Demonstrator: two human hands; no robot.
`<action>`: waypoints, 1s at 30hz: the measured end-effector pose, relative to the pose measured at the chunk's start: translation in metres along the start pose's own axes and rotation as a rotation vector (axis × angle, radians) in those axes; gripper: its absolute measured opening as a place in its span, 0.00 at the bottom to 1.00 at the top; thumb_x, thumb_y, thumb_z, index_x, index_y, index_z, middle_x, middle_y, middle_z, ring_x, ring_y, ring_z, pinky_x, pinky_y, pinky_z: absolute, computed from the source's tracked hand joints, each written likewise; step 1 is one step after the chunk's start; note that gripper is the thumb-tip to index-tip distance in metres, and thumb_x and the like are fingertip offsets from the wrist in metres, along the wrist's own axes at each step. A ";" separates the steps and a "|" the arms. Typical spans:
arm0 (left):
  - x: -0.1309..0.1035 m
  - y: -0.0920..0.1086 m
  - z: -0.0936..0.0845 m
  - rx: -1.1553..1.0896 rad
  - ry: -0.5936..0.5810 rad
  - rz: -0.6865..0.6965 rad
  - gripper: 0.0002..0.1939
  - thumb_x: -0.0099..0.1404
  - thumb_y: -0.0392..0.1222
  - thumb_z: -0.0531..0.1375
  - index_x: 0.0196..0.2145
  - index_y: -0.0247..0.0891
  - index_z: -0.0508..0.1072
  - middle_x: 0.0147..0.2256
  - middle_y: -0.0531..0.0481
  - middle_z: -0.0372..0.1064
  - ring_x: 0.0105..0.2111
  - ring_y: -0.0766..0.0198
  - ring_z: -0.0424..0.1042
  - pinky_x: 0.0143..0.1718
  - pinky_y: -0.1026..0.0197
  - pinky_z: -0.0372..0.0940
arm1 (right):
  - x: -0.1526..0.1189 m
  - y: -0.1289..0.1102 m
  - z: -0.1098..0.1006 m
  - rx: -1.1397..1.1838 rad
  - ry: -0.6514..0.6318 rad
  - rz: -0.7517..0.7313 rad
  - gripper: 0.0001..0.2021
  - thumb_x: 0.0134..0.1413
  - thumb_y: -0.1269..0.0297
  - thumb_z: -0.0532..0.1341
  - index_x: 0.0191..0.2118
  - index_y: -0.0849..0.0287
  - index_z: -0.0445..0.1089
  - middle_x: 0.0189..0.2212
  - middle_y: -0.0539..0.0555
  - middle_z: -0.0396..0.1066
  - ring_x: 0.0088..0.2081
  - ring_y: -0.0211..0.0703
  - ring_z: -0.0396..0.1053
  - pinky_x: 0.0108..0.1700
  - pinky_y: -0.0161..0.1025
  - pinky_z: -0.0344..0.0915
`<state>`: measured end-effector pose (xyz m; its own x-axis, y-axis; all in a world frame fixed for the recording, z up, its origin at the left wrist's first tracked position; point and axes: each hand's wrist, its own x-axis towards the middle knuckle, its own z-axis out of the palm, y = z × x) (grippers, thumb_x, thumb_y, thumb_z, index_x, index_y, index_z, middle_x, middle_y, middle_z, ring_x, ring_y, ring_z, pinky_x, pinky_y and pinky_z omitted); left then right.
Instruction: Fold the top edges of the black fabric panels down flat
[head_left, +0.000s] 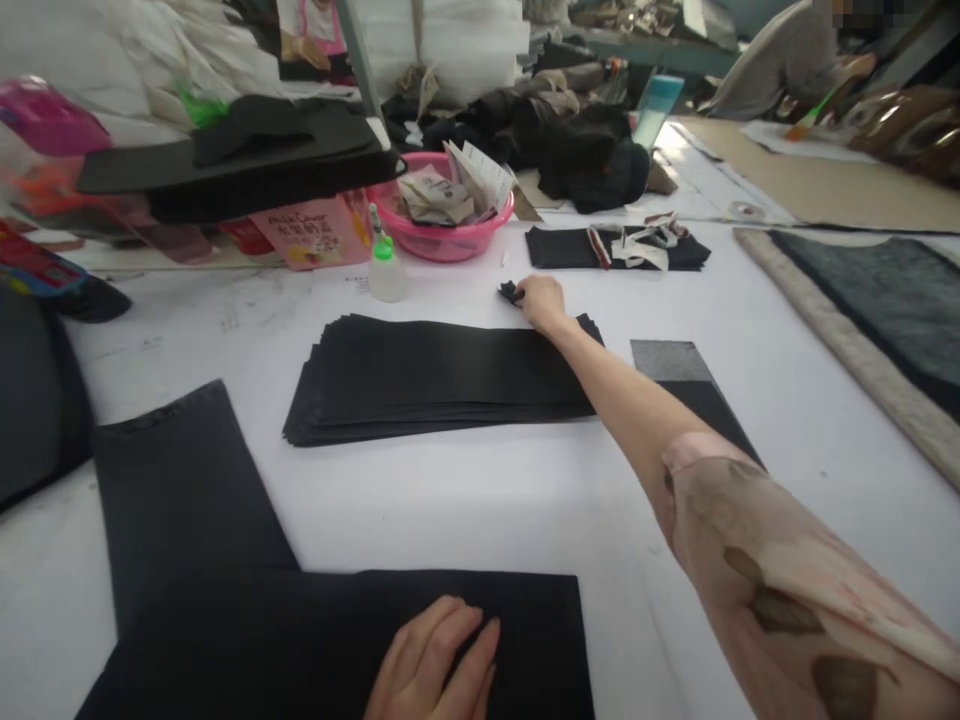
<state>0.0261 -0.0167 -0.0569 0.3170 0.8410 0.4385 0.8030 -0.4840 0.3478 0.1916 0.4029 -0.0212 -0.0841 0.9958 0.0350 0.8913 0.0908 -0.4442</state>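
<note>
My left hand (439,665) rests on a flat black sheet (262,640) at the near edge of the view, its fingers stretched out and holding nothing. Far forward, my right hand (541,302) is closed on a small crumpled black scrap (510,291). It is just beyond a fanned stack of black panels (442,370), and my forearm passes over the stack's right end. Another dark panel (184,490) lies left of the near sheet, partly overlapped by it. A dark strip with a grey end (671,362) is partly hidden behind my right arm.
Along the back stand a pink basin (450,240) with papers, a green-capped squeeze bottle (385,272) and a pink box (319,235). A folded black bundle (555,250) carries pale scraps. Thick grey-black material (885,300) lies right. Another person's sleeve (780,60) shows at top right.
</note>
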 end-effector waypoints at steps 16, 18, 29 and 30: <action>0.004 0.018 -0.030 -0.313 -0.104 -0.227 0.13 0.67 0.35 0.58 0.48 0.43 0.71 0.47 0.46 0.68 0.50 0.57 0.67 0.52 0.53 0.65 | -0.356 0.012 -0.112 0.423 -0.216 -0.042 0.16 0.55 0.57 0.66 0.22 0.58 0.66 0.15 0.44 0.63 0.17 0.32 0.61 0.22 0.30 0.56; 0.004 0.036 -0.035 -0.370 -0.068 -0.197 0.15 0.65 0.35 0.59 0.50 0.43 0.70 0.46 0.45 0.69 0.48 0.58 0.69 0.50 0.56 0.66 | -0.407 0.017 -0.100 0.407 -0.286 0.017 0.19 0.57 0.56 0.63 0.20 0.57 0.62 0.15 0.44 0.62 0.18 0.33 0.60 0.23 0.31 0.56; -0.029 0.114 -0.026 -1.280 -0.490 -0.680 0.10 0.64 0.46 0.61 0.37 0.38 0.76 0.31 0.48 0.69 0.29 0.63 0.73 0.30 0.65 0.67 | -0.531 0.007 -0.053 0.880 -0.402 0.316 0.12 0.63 0.53 0.55 0.35 0.56 0.66 0.25 0.49 0.70 0.26 0.38 0.70 0.28 0.31 0.65; -0.030 0.115 -0.027 -1.351 -0.491 -0.756 0.11 0.64 0.47 0.61 0.36 0.37 0.76 0.32 0.47 0.69 0.29 0.62 0.74 0.30 0.64 0.68 | -0.530 0.005 -0.055 0.957 -0.412 0.361 0.12 0.62 0.52 0.56 0.36 0.56 0.66 0.27 0.50 0.71 0.27 0.39 0.71 0.30 0.32 0.67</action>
<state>0.0951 -0.1042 -0.0080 0.4121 0.8364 -0.3614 -0.0789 0.4279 0.9004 0.2654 -0.1244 0.0069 -0.1886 0.8684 -0.4585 0.1951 -0.4245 -0.8842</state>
